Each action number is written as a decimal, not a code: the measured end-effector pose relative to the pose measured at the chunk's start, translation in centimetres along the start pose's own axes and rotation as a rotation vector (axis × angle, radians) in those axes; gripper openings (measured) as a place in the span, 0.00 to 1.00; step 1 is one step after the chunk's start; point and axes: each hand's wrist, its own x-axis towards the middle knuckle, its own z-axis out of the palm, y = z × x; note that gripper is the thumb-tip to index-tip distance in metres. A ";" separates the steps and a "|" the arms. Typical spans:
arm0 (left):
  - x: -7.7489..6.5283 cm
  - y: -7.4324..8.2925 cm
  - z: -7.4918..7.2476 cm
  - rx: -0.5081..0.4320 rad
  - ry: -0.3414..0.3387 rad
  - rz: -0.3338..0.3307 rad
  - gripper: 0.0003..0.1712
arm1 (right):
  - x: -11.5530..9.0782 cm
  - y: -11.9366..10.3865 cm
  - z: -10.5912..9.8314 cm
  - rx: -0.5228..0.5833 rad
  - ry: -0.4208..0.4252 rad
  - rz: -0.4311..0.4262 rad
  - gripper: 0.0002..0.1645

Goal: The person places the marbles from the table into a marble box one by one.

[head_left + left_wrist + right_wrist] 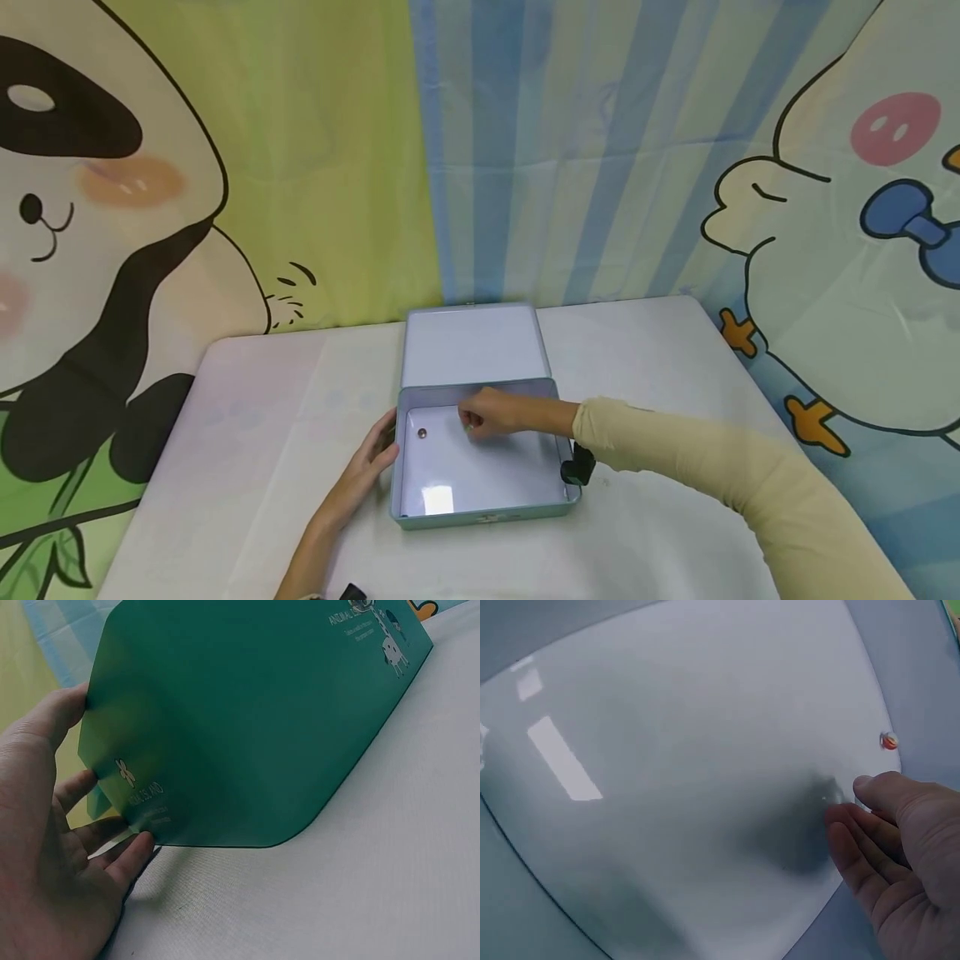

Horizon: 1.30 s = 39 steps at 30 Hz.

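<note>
A shallow tin box [487, 518], green outside and pale inside, stands on the table with its lid [474, 343] swung back. My left hand [365, 468] rests against the box's left outer wall, fingers spread; in the left wrist view that green wall [240, 735] carries small animal prints. Inside the box, my right hand [491, 412] is low over the floor, thumb and fingertips together. They pinch a small clear marble with a greenish tint [470, 428], mostly hidden by the fingers. Another marble [422, 432], orange and white in the right wrist view, lies near the left wall.
A white-covered table [292, 417] carries the box. Behind it hang printed cloths, with a panda [172, 275] at the left and a white cartoon animal [840, 333] at the right. Light reflects off the box floor [437, 500].
</note>
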 end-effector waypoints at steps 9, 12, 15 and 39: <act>0.1 0.3 0.2 -0.014 0.017 -0.025 0.32 | 1.4 0.5 0.7 -0.032 -0.022 0.108 0.06; 0.1 0.4 0.2 -0.016 0.023 -0.043 0.32 | 1.5 0.4 0.9 -0.052 -0.020 0.122 0.06; 0.1 0.3 0.1 -0.011 0.012 -0.030 0.32 | 1.7 0.4 0.9 -0.066 -0.021 0.127 0.07; 0.0 0.3 0.2 0.002 0.015 -0.031 0.33 | -7.4 -1.7 -4.2 -0.017 0.140 0.004 0.09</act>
